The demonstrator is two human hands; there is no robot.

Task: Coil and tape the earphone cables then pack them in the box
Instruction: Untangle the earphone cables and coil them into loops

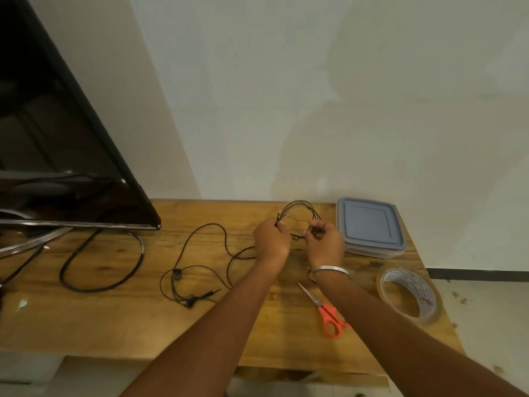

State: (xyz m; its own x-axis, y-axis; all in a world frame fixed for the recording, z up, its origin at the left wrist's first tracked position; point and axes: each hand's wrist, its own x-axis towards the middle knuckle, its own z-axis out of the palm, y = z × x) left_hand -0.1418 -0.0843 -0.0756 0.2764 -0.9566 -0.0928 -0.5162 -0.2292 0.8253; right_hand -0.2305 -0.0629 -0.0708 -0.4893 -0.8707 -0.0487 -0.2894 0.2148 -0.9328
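Nearest the camera, two bare forearms reach up from the bottom edge of the frame over a worn wooden surface (120,325) with a varnished plank grain and dark knots. Right of the forearms, in the lower right of the frame, a pair of orange-handled scissors (325,309) lies flat with its steel blades pointing up and left. Further right, near the surface's right edge, stands a roll of clear packing tape (410,293) whose inner core carries small printing too blurred to read.

Left of centre, a loose black earphone cable (200,270) sprawls in open loops on the wood, its inline remote, earbuds and metal jack plug lying near the lower loop. A thicker black power cord (103,265) curls in a large ring at the lower left.

At mid-frame, the left hand (272,239) pinches one side of a coiled black earphone cable (299,210), and the right hand (325,242), with a silver metal bangle (330,271) at the wrist, grips the other side; the coil is lifted off the wood between them. Just beside the right hand sits a clear plastic box with a blue-grey lid (370,226), closed.

In the upper left looms a black glossy monitor (57,138) on a chrome stand. Behind everything rises a plain cream wall (315,96), with dark skirting and pale floor at the right.
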